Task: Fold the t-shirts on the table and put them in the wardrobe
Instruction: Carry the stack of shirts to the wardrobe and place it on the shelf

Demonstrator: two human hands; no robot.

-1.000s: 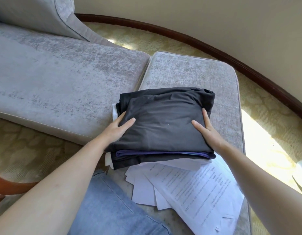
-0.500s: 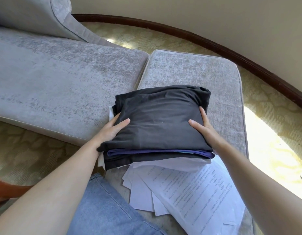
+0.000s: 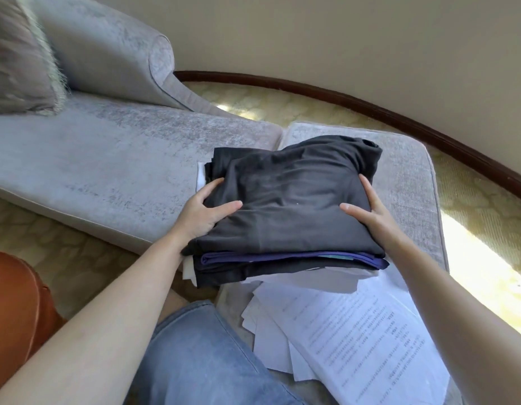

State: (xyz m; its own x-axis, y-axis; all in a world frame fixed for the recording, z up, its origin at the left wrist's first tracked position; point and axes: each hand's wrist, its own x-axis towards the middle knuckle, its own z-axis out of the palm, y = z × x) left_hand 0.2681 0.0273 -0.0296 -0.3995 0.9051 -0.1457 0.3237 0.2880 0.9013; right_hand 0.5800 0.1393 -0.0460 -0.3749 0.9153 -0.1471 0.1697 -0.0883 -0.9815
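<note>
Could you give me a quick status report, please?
Gripping: left hand, right hand, either side of shirt stack. Beneath its near edge, printed papers on ottoman.

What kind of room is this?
Probably a living room or lounge: a grey upholstered sofa with a cushion, a matching footstool, and patterned carpet reaching the wall.

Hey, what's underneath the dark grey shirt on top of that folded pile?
Under the dark grey shirt a purple folded layer shows, then a black one, then white edges and printed papers on the ottoman. Whether more garments lie between them is covered.
</note>
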